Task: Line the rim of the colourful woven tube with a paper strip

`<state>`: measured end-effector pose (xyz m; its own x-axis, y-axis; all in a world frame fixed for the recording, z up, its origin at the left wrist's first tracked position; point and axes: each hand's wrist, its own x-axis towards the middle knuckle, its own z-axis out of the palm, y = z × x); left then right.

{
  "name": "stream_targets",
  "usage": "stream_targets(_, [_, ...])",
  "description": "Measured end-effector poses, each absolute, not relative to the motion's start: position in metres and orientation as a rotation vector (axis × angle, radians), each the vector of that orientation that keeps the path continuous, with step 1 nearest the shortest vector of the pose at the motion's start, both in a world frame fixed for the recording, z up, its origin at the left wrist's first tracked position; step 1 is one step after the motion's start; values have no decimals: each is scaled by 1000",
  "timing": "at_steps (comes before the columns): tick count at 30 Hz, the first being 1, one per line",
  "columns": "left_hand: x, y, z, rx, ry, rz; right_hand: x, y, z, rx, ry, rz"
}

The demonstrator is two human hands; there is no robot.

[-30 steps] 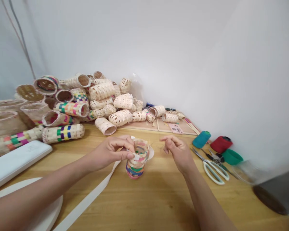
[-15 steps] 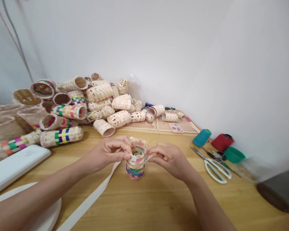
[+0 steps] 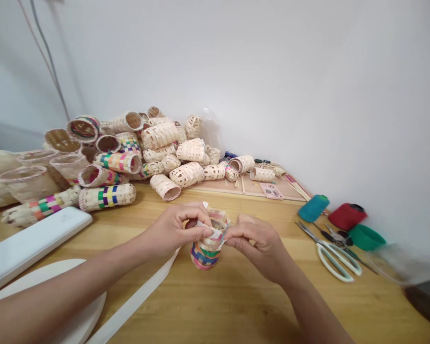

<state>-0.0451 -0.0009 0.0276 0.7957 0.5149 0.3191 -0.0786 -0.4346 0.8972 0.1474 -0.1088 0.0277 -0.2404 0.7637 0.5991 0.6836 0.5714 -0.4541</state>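
A small woven basket (image 3: 205, 255), banded in pink, blue, green and orange, is between my two hands with its open mouth tipped up. A white strip (image 3: 139, 298) trails from the basket's left side down to the table's near edge. My left hand (image 3: 181, 227) pinches the basket's rim together with a flat white piece of strip, thumb in front. At the right of the rim, my right hand (image 3: 256, 243) has its thumb and forefinger closed on something thin and pale, too small to make out.
Woven baskets (image 3: 159, 136) are heaped at the back left. A white case (image 3: 46, 241) and a round white board (image 3: 89, 313) lie at left. On the right are scissors (image 3: 335, 260), a teal thread spool (image 3: 313, 208), a red spool (image 3: 346, 216) and a green bowl (image 3: 367, 237).
The basket has tilted, its mouth leaning right. Along its front rim more of the white strip shows between my hands. The whole view has shifted, so the surroundings sit farther right.
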Motion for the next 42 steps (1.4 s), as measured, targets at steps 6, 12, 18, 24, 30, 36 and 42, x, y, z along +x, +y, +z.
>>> stream_targets(6, [-44, -2, 30, 1855, 354, 693, 140, -107, 24, -1225, -1902, -37])
stream_targets(12, [-43, -2, 28, 1824, 369, 715, 135, -105, 19, -1208, -1870, -210])
stream_targets(18, [-42, -3, 26, 1749, 384, 693, 133, -104, 16, -1166, -1869, -271])
stream_targets(24, [-43, -1, 27, 1754, 302, 638, 135, -103, 15, -1292, -1767, -169])
stream_targets(30, [-44, 0, 33, 1924, 243, 578, 138, -103, 18, -1331, -1730, -44])
stream_targets(36, [-36, -8, 20, 1922, 430, 792, 132, -103, 17, -1329, -1728, -56])
stream_targets(42, [-41, -2, 25, 2070, 527, 890, 153, -112, 30, -1415, -1503, -19])
